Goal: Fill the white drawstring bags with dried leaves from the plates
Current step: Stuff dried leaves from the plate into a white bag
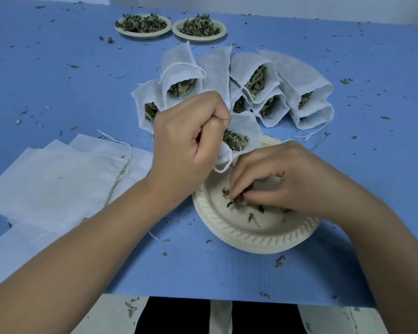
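1. Drawstring bag (245, 125): white, at centre frame, just above the near plate (251, 239). Its mouth is open toward the camera and green-brown leaves show inside.
2. Left hand (191, 138): a closed fist gripping the bag's left edge. A loop of drawstring hangs below the fist.
3. Right hand (290, 179): over the near plate, fingertips drawn together and pinching a small clump of dried leaves (238, 201) on the plate's floor.
4. Near plate: cream with a ribbed rim, lower centre-right of frame. Only a few leaf bits lie on it.
5. Filled bags (258, 80): fanned out and overlapping across upper centre, beyond the hands. Mouths are open with leaves showing.
6. Flat bags (58, 184): stacked at left of frame, beside the left forearm.
7. Far plate (143, 36) and second far plate (198, 39): side by side at top centre, both heaped with leaves.
8. Table (82, 92): blue, littered with leaf crumbs all over.
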Demonstrator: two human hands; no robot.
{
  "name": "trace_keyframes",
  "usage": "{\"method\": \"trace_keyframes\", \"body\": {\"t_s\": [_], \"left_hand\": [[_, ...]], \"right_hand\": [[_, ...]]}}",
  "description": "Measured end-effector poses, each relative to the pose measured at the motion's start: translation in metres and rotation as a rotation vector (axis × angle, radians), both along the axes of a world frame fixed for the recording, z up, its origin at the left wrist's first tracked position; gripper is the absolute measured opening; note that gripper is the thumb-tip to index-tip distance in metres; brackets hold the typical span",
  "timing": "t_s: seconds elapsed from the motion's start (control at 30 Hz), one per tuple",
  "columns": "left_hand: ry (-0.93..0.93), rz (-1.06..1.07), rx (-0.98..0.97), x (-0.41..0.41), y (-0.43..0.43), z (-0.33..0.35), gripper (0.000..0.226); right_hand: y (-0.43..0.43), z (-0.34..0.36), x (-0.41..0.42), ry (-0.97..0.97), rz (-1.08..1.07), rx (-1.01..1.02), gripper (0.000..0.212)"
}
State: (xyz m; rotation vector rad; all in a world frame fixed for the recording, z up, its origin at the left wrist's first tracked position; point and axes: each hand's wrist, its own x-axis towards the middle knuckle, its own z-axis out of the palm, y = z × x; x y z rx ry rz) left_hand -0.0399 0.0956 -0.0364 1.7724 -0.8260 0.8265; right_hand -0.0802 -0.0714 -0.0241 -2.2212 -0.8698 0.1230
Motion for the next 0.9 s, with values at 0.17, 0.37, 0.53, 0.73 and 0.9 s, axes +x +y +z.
{"method": "trace_keyframes", "body": {"t_s": [0.17,0.37,0.53,0.73,0.9], "left_hand": [[-0.023,-0.026,0.016,0.0,-0.001,0.0,0.029],[-0.093,-0.09,0.069,-0.003,-0.005,0.0,0.028],[-0.142,-0.136,0.09,-0.003,-0.005,0.0,0.028],[-0.081,-0.044,0.045,0.0,-0.002,-0.001,0.028],[-0.12,-0.049,0.088,-0.005,-0.008,-0.002,0.027]], "right_hand": [[-0.004,0.008,-0.004,0.051,-0.142,0.617,0.022],[0.01,-0.004,-0.007,-0.239,-0.4,0.643,0.023],[0.016,-0.013,-0.003,-0.645,-0.399,0.096,0.014],[0.008,-0.007,-0.001,-0.361,-0.223,0.348,0.011],[0.015,-0.008,-0.006,-0.535,-0.31,0.382,0.016]]}}
